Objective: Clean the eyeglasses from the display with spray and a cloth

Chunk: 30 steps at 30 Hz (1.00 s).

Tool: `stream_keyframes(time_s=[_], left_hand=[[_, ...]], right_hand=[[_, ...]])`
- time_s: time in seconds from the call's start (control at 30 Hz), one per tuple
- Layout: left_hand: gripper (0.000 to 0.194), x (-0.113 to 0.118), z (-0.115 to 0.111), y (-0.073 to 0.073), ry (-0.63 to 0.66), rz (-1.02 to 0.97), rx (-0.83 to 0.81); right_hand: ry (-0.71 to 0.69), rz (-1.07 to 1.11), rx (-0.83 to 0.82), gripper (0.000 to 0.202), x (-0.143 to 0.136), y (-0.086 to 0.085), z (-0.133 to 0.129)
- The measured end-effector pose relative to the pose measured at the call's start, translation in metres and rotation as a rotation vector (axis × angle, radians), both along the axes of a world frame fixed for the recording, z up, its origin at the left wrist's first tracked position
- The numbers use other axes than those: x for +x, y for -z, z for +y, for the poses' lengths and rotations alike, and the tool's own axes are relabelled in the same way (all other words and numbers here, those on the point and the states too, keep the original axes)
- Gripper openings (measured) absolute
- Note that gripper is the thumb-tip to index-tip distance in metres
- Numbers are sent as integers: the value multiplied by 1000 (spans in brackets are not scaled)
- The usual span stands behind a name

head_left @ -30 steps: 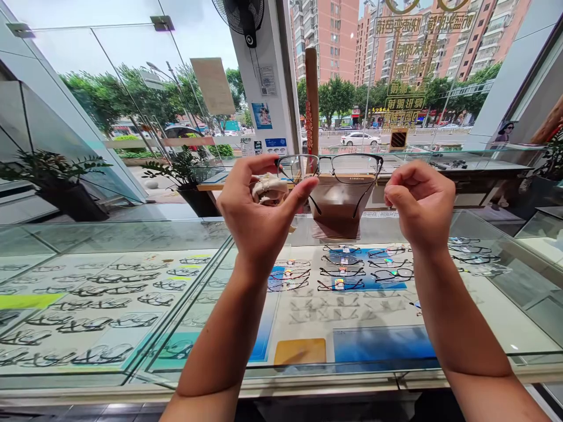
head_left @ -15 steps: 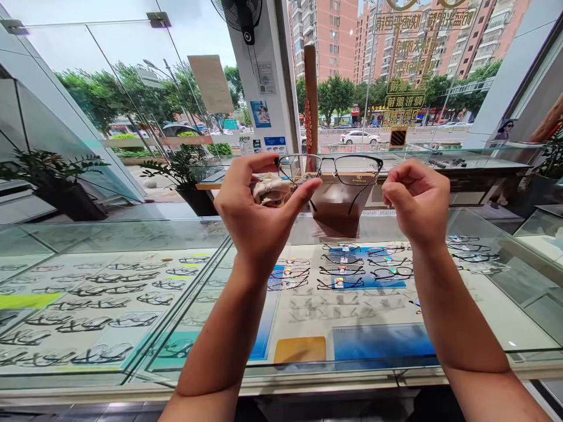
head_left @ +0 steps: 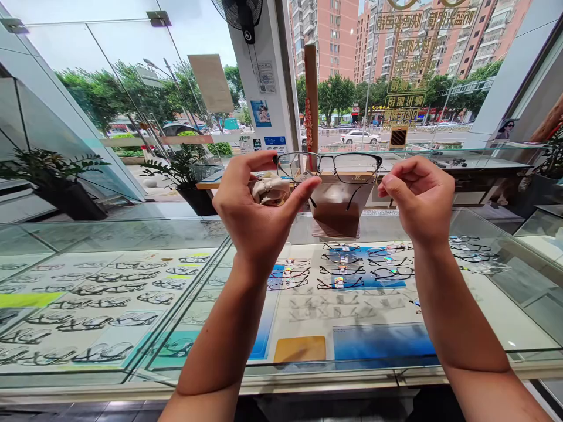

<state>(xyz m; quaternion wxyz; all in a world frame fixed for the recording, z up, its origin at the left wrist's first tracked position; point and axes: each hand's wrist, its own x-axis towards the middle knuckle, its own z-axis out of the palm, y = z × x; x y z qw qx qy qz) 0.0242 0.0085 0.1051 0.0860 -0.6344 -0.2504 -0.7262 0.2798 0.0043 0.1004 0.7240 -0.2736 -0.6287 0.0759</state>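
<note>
A pair of dark-rimmed glasses (head_left: 326, 166) is held up in front of me, temples hanging down toward the counter. My left hand (head_left: 259, 205) grips the left end of the frame with its fingers, and a crumpled pale cloth (head_left: 270, 190) is tucked in the same palm. Just right of the frame's other end is my right hand (head_left: 420, 196), with thumb and index finger pinched together and the other fingers curled. Whatever that pinch may hold is too small to make out.
Below the hands, a glass display counter (head_left: 369, 313) contains rows of glasses (head_left: 341, 283) and a gold card (head_left: 300, 349). Behind the raised glasses stands a brown-and-white box (head_left: 338, 217). Potted plants (head_left: 196, 196) stand beyond the counter at left.
My right hand has shifted slightly, its pinched fingertips a little left and nearer the frame's end. The raised glasses have tilted very slightly; my left hand stays almost still.
</note>
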Motion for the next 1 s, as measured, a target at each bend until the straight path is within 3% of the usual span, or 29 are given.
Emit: stream_keyframes(time_s=[0.63, 1.0], left_hand=[[51, 3, -4, -2, -137, 32, 63], [52, 3, -3, -2, -101, 36, 80]], right_hand=[[0, 12, -3, 35, -2, 1, 0], [0, 7, -42, 27, -4, -1, -5]])
